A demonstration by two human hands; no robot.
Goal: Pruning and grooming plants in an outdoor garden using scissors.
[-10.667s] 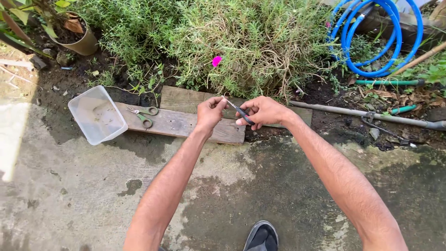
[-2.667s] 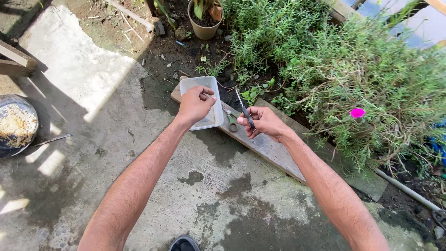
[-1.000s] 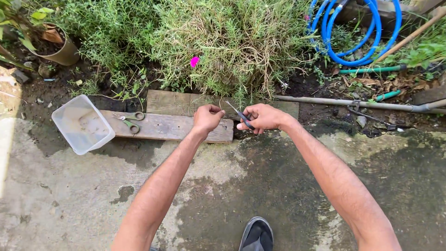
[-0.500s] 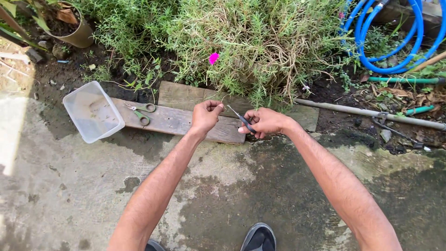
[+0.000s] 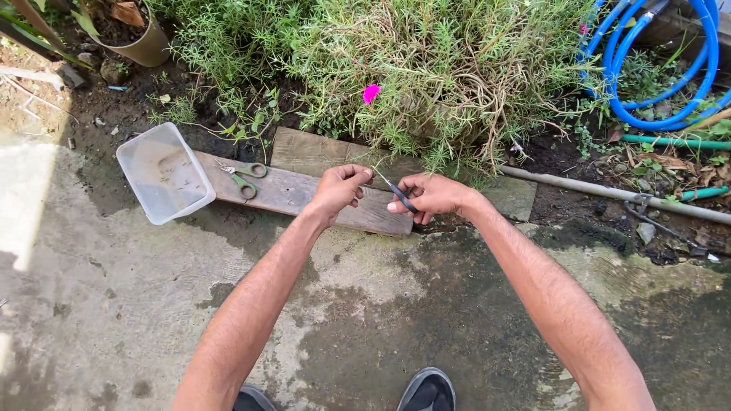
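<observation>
Right hand [image 5: 430, 196] gripped dark-handled scissors [image 5: 397, 194], blades angled toward left hand [image 5: 339, 190], whose fingers pinched what looked like a thin sprig, hard to make out. Both hovered over a wooden plank [image 5: 304, 194]. Farther left: green-handled scissors [image 5: 245, 180], clear plastic container [image 5: 164, 173]. Beyond, shrub with pink flower [image 5: 371, 93].

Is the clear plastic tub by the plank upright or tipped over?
Upright. The clear plastic tub sits with its open mouth facing up, one corner resting on the wooden plank, beside the green-handled scissors. Only small specks show inside.
</observation>
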